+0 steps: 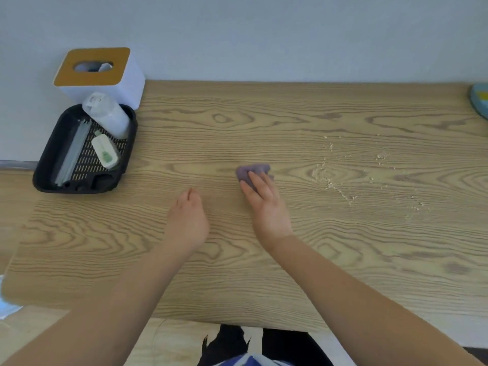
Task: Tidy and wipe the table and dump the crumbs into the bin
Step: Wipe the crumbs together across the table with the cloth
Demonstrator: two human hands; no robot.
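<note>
A small purple cloth (253, 170) lies bunched on the wooden table (290, 260) near its middle. My right hand (266, 204) lies flat on the cloth's near part, fingers straight and pressing it down. My left hand (188, 220) hovers beside it to the left, fingers loosely curled, holding nothing. Pale crumbs (330, 178) are scattered over the table to the right of the cloth, in a trail reaching toward the right edge (414, 207).
A black perforated tray (50, 170) at the left holds a clear plastic bottle (108, 114), a small white-green item (105, 153) and clear straws. Behind it stands a white tissue box (100, 72) with a brown top. A blue object (479, 100) shows at the right edge.
</note>
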